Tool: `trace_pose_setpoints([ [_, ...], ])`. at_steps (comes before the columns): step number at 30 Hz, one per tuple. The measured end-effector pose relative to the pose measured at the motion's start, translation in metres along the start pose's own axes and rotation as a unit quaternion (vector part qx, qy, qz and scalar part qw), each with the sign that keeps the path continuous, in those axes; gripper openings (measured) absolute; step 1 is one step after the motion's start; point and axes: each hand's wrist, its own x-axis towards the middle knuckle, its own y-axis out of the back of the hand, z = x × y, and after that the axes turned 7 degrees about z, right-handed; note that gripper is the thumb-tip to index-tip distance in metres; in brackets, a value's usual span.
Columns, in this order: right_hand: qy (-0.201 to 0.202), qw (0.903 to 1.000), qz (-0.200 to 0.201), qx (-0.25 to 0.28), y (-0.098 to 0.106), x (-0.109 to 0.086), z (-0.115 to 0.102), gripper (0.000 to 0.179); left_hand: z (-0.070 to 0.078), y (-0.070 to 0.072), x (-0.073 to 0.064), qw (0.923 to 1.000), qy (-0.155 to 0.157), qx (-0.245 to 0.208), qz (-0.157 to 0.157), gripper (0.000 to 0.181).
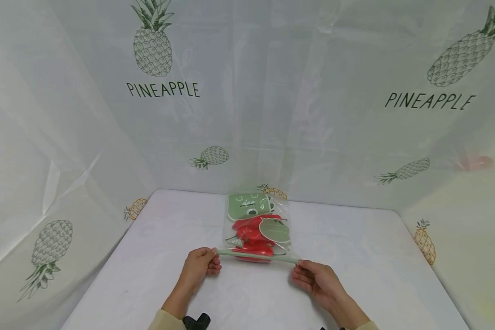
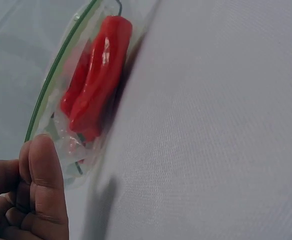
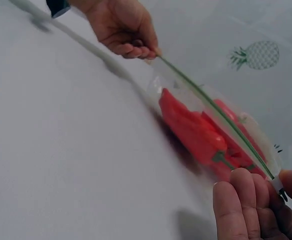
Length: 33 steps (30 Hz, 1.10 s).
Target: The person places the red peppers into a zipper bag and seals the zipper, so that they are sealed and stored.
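A clear zip bag [image 1: 229, 229] with green cartoon prints lies on the white table, its green zip edge [image 1: 257, 255] facing me. Inside it are glossy red peppers [image 2: 102, 75] with green stems. My left hand [image 1: 199, 266] pinches the left end of the zip edge between thumb and finger. At the right end, the zip edge is pinched by my right hand [image 1: 319, 280]. In the right wrist view, a small white slider [image 3: 277, 184] sits between the right thumb and finger. The zip edge stretches taut between both hands, raised off the table.
The white-covered table [image 1: 156, 233] ends at a hanging curtain [image 1: 280, 114] printed with pineapples, which rises at the back and both sides. A blurred red shape [image 1: 476, 163] shows at the right curtain. Dark wrist gear [image 1: 197, 321] sits by the left sleeve.
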Motion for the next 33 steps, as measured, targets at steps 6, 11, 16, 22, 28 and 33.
trace_pose_setpoints([
  [6, -0.007, 0.9993, -0.017, -0.032, 0.009, -0.002, 0.005, 0.026, 0.001, 0.003, -0.004, 0.9991, -0.005, 0.030, -0.029, 0.032],
  [11, -0.010, 0.9953, -0.038, -0.088, 0.007, -0.006, 0.009, 0.026, -0.002, 0.011, -0.008, 0.9946, 0.000, 0.101, -0.023, 0.030],
  [16, -0.008, 0.9903, -0.031, -0.136, -0.003, -0.011, 0.016, 0.026, -0.003, 0.016, -0.015, 0.9860, -0.008, 0.167, 0.006, 0.030],
  [22, -0.017, 0.9875, -0.032, -0.153, -0.008, -0.012, 0.022, 0.027, -0.008, 0.022, -0.017, 0.9830, -0.013, 0.182, 0.018, 0.030],
  [28, -0.024, 0.9880, -0.040, -0.147, -0.007, -0.009, 0.023, 0.030, -0.012, 0.028, -0.016, 0.9897, -0.001, 0.143, 0.001, 0.033],
  [33, -0.026, 0.9876, -0.045, -0.148, -0.007, -0.007, 0.022, 0.031, -0.014, 0.033, -0.014, 0.9945, 0.015, 0.103, -0.010, 0.034],
])
